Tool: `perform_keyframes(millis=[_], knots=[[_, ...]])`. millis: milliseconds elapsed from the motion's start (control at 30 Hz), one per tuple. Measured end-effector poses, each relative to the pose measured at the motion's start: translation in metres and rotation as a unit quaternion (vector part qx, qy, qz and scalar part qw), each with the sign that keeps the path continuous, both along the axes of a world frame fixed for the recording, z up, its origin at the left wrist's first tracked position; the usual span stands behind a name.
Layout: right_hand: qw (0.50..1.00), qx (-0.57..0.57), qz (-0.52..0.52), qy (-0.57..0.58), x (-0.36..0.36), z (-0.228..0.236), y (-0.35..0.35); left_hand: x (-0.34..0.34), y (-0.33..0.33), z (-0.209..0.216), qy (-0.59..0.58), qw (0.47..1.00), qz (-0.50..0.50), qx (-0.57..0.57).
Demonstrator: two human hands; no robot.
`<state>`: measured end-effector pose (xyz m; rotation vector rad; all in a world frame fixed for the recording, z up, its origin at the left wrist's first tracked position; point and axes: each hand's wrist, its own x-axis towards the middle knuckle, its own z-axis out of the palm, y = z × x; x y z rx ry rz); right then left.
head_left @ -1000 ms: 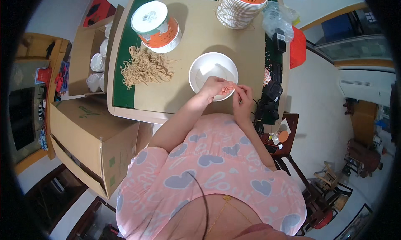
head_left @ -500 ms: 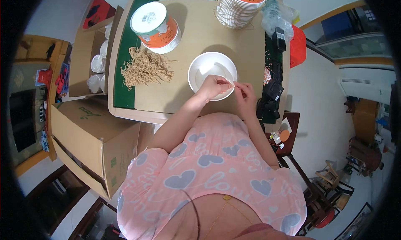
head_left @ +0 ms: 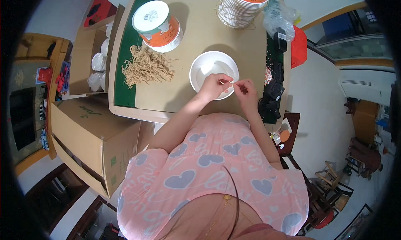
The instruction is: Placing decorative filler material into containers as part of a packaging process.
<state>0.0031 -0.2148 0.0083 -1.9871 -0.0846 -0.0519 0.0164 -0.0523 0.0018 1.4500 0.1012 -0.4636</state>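
Note:
A round white paper bucket (head_left: 205,66), its inside showing, sits on the brown board in front of me. My left hand (head_left: 214,87) reaches over its near right part, thumb and fingers pinched together at the rim. Close beside it, at the bucket's right edge, my right hand (head_left: 247,93) pinches too. Whatever lies between the fingertips is too small to make out. To the left is a loose heap of tan cords (head_left: 146,68).
Orange and white buckets (head_left: 163,34) stand stacked behind the cords. A taller stack of buckets (head_left: 238,14) with cords hanging on it is at the back right. Clear plastic bags (head_left: 279,16) and black devices (head_left: 272,90) line the right edge. Cardboard boxes (head_left: 96,125) stand left of the table.
The fingertips of both hands have shifted slightly at the rim, and the left fingers have lifted a little. The view has moved a touch; the bucket stays in place.

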Motion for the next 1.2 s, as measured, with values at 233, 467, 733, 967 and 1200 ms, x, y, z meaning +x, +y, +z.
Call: perform_keyframes(millis=[233,467,733,967,1200], knots=[[0.999,-0.031,0.000,-0.007,0.000,0.005,0.002,-0.003,-0.007,0.002,-0.090,0.987,0.009,0.130],[0.996,-0.070,0.051,0.024,-0.001,0.023,0.010,-0.004,0.002,0.007,-0.028,0.996,0.017,0.081],[0.994,-0.088,0.059,0.018,0.002,0.008,0.009,-0.004,0.005,0.010,-0.006,0.997,0.005,0.079],[0.994,-0.086,0.068,-0.013,0.001,0.008,0.009,-0.005,0.005,0.008,-0.005,0.997,0.012,0.079],[0.994,-0.087,0.059,0.019,0.002,0.008,0.008,-0.004,0.007,0.003,0.000,0.997,0.011,0.076]])
